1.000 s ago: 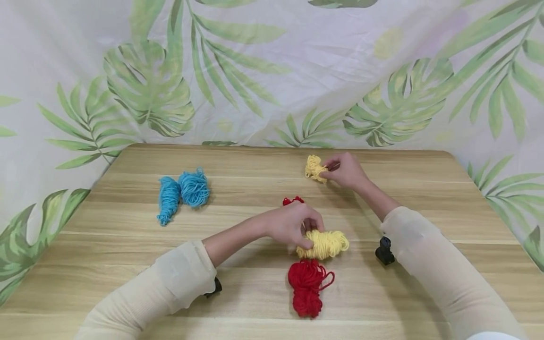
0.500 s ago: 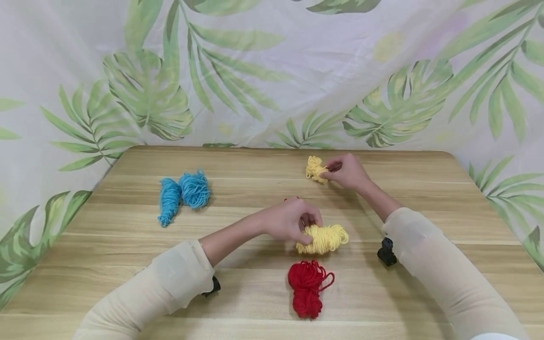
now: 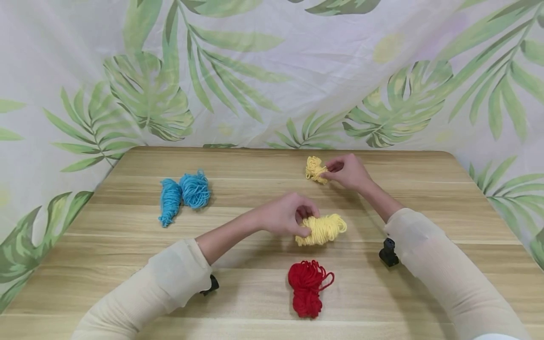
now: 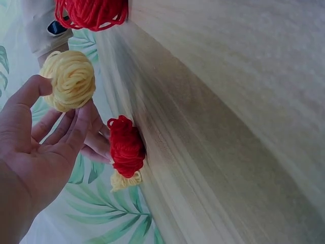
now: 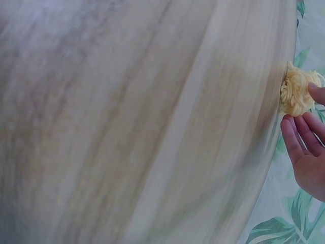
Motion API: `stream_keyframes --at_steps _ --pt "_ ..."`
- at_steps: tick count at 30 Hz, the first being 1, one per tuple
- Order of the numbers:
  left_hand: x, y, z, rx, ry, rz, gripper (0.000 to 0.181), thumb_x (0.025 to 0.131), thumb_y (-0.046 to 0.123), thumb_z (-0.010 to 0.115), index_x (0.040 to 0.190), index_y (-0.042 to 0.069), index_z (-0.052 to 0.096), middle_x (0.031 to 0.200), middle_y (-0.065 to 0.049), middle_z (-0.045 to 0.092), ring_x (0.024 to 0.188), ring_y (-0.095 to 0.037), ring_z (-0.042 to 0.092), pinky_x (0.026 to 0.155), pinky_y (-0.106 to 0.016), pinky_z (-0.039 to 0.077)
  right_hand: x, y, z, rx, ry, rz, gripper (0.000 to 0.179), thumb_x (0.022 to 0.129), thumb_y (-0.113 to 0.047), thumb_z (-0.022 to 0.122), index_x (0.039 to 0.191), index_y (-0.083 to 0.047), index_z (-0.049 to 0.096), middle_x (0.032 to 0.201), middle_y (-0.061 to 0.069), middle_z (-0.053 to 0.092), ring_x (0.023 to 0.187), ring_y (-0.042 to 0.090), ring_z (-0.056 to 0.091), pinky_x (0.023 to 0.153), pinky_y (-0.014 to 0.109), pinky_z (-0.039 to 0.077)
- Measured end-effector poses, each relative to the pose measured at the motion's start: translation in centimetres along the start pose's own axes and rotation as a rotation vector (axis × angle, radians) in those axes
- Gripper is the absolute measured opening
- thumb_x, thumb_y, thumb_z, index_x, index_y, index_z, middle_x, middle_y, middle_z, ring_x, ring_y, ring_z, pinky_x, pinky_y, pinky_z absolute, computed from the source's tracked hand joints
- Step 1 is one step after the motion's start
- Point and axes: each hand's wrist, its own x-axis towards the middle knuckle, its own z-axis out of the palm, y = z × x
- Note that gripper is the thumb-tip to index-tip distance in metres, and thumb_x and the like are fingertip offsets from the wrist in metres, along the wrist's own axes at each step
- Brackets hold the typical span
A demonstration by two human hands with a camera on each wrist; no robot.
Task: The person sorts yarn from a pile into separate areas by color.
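Note:
My left hand (image 3: 285,215) grips one end of a pale yellow yarn skein (image 3: 323,230), held above the table in the head view. The left wrist view shows this skein (image 4: 71,81) end-on between thumb and fingers. Toward the back of the table, my right hand (image 3: 348,172) pinches a smaller yellow yarn bundle (image 3: 315,169) at its right side. Nearer the front lies a red yarn bundle (image 3: 308,289), narrowed at its middle. A second red bundle (image 4: 126,147) stands out in the left wrist view; the left hand hides it in the head view.
Two blue yarn bundles, a slim one (image 3: 170,200) and a rounder one (image 3: 195,189), lie side by side at the left. The wooden table (image 3: 238,302) ends at a leaf-patterned cloth (image 3: 272,71) behind it. Black devices sit under both wrists.
The left hand has raised the pale yellow skein and moved it slightly away from the front red bundle. It now covers the second red bundle. The right hand stays nearly still.

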Motion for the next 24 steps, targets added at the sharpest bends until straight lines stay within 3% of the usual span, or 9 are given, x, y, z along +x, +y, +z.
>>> stream_keyframes --at_steps 8,17,24 --pt "-0.26 -0.18 -0.26 -0.015 0.075 -0.009 0.026 0.082 -0.003 0.073 0.108 -0.006 0.070 0.094 -0.010 0.072 0.086 -0.010 0.063 0.083 -0.037 0.061 -0.38 0.07 -0.39 0.010 0.008 0.001 0.038 0.090 -0.019 0.082 0.115 0.008 0.073 0.107 0.022 0.075 0.097 0.033 0.071 0.078 0.026 0.055" --pt "-0.37 -0.43 -0.69 -0.017 0.187 -0.008 0.025 0.079 -0.002 0.074 0.104 -0.004 0.071 0.090 -0.008 0.071 0.080 -0.008 0.061 0.078 -0.037 0.061 -0.57 0.44 -0.59 0.008 0.007 0.005 0.040 0.091 -0.020 0.082 0.118 0.008 0.072 0.110 0.023 0.074 0.099 0.033 0.070 0.083 0.031 0.055" --pt "-0.45 -0.71 -0.98 -0.012 0.254 -0.047 0.025 0.079 -0.001 0.073 0.104 -0.004 0.071 0.087 -0.007 0.069 0.077 -0.008 0.060 0.072 -0.022 0.057 -0.69 0.69 -0.58 0.012 0.010 -0.002 0.040 0.091 -0.017 0.082 0.119 0.009 0.071 0.111 0.024 0.074 0.100 0.034 0.071 0.087 0.037 0.056"
